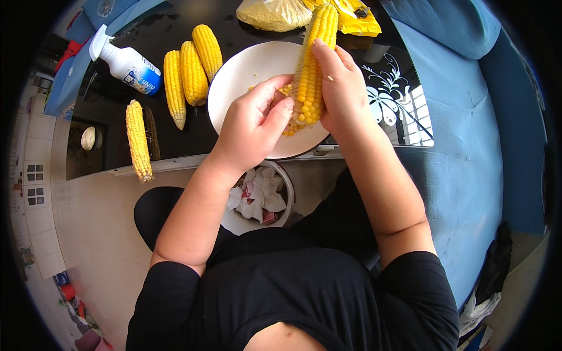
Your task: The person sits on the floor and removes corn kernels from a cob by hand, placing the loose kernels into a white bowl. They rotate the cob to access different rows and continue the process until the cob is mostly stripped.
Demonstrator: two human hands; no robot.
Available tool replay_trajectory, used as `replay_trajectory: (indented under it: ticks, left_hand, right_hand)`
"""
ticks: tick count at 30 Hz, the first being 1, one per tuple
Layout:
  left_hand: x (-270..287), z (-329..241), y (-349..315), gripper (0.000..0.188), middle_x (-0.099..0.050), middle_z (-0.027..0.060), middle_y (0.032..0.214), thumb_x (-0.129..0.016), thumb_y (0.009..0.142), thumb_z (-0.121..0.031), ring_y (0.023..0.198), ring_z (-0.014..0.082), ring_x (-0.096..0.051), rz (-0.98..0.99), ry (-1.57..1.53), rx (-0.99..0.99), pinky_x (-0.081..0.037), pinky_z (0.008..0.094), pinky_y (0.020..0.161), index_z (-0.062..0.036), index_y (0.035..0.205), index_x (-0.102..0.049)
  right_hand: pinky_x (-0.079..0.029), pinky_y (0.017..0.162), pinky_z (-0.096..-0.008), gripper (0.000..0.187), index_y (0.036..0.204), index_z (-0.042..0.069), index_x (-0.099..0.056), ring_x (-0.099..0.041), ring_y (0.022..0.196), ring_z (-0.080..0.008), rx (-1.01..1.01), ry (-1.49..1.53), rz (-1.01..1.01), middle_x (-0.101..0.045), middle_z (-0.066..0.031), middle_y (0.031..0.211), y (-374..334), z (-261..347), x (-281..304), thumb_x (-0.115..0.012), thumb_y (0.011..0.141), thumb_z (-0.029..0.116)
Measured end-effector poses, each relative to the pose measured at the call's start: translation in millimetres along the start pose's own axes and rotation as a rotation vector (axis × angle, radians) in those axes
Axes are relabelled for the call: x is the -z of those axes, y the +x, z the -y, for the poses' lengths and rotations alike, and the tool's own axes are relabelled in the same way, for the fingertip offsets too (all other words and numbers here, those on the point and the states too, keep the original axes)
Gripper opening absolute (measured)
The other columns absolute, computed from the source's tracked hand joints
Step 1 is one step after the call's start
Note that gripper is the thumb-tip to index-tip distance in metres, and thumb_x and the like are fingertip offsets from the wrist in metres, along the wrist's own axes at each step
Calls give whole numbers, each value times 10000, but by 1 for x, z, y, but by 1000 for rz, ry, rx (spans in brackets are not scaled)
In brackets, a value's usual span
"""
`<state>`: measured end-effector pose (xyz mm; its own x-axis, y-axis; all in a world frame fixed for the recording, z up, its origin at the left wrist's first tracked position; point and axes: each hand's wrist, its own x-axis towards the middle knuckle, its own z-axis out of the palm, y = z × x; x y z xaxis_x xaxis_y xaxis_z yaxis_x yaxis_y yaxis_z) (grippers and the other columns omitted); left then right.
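Note:
A yellow corn cob point(314, 70) is held tilted above the white plate point(229, 82). My right hand point(346, 88) wraps round its right side, thumb on the kernels. Along the cob's left side runs a pale strip where kernels are gone. My left hand point(249, 120) is curled against that stripped side low on the cob, thumb and fingers touching it; some fingertips are hidden. Loose kernels point(291, 131) lie in the plate under the cob. One small pale bit sticks to my right hand near the thumb.
Left of the plate lie three whole cobs point(193, 73) and a separate cob point(138, 140) at the table's front edge. A white-blue spray bottle point(132, 67) lies behind. Bags point(272, 14) stand at the back. Below the edge sits a waste bin point(257, 196); a blue sofa point(456, 146) flanks the right.

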<state>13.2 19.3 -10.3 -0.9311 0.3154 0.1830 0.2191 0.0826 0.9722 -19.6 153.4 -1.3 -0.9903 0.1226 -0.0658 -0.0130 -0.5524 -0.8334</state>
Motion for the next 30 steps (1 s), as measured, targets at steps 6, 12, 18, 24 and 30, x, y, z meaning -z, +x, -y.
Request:
replay_trajectory:
  ticks: [6,12,18,24,30]
  left_hand:
    - [6,2,1,297,-583,52,937,-438,905,-90,752,48,-525,13,24,28,-421,172,618,17,1177,-487]
    - [2,8,3,292,-576,78,979,-491,885,-69,815,95,-546,-8,28,-30,-456,210,697,36,1158,-489]
    - [3,13,7,305,-592,114,933,-564,845,-72,822,126,-574,-39,130,-215,-487,233,707,66,1111,-506]
    - [1,5,2,310,-601,114,904,-571,831,-67,788,135,-590,-5,-71,-50,-496,244,705,90,1091,-510]
    - [0,17,4,277,-611,144,892,-541,814,-40,775,169,-608,-57,118,-166,-497,269,699,84,1062,-536]
  right_hand:
    - [-451,654,-263,312,1056,0,-472,-513,746,-113,16,-19,5,-532,-52,866,2,0,0,-542,863,235]
    - [-459,670,-256,289,1057,12,-505,-541,761,-116,26,11,12,-559,-47,871,3,0,3,-556,864,221]
    - [-449,661,-255,339,1079,-9,-461,-514,760,-109,66,-38,51,-535,-51,876,3,-3,3,-543,863,239]
    - [-474,650,-260,347,1110,-3,-452,-538,765,-119,118,-136,46,-542,-64,907,4,-11,4,-547,869,228]
    - [-447,737,-264,517,1217,-58,-364,-515,854,-131,66,-165,73,-536,-97,974,5,-10,5,-549,858,264]
